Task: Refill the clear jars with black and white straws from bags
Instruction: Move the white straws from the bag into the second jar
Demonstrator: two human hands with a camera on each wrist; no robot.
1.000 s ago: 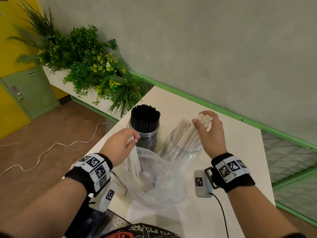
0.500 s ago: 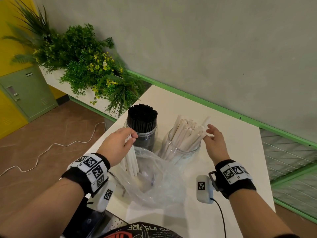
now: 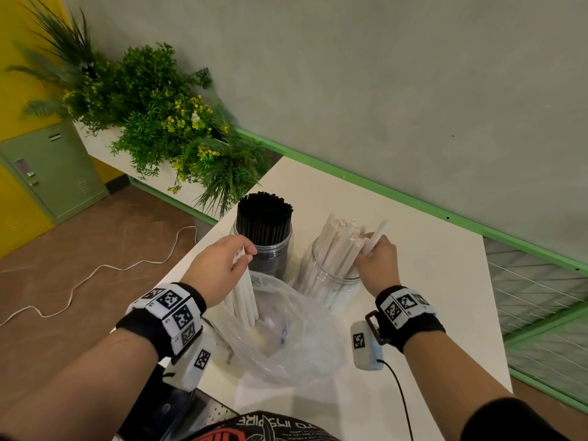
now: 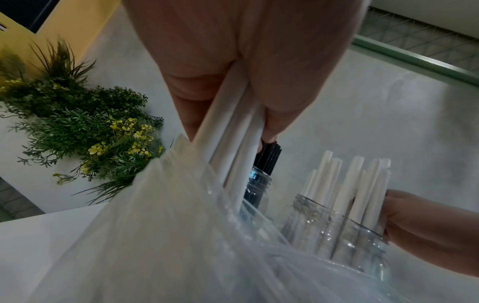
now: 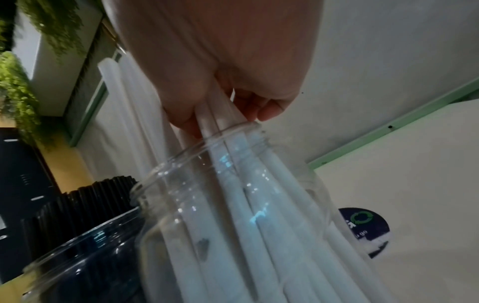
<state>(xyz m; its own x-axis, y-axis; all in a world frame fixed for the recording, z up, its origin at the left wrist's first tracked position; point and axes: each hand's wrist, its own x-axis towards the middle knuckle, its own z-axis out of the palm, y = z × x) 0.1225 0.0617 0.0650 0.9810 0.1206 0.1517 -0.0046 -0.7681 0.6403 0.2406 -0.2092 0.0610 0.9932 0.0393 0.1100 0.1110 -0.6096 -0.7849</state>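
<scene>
Two clear jars stand on the white table [image 3: 429,249]. The left jar [image 3: 270,249] is packed with black straws [image 3: 264,214]. White straws [image 3: 340,246] lean in the right jar [image 3: 324,281] [image 5: 207,205]. My right hand [image 3: 377,259] [image 5: 215,86] grips a few of these white straws at the jar's mouth. My left hand [image 3: 222,265] [image 4: 246,61] holds a bundle of white straws [image 3: 243,297] [image 4: 233,143] upright, their lower ends inside a clear plastic bag [image 3: 286,329] [image 4: 181,235] in front of the jars.
A white planter with green plants and yellow flowers [image 3: 159,122] sits beyond the table's left corner. A grey wall with a green rail [image 3: 413,205] runs behind the table. A white cable [image 3: 95,275] lies on the brown floor. A round dark sticker [image 5: 362,227] is on the tabletop.
My right hand has come down from above the right jar to its mouth, lowering the white straws into it. My left hand has kept its bundle over the bag.
</scene>
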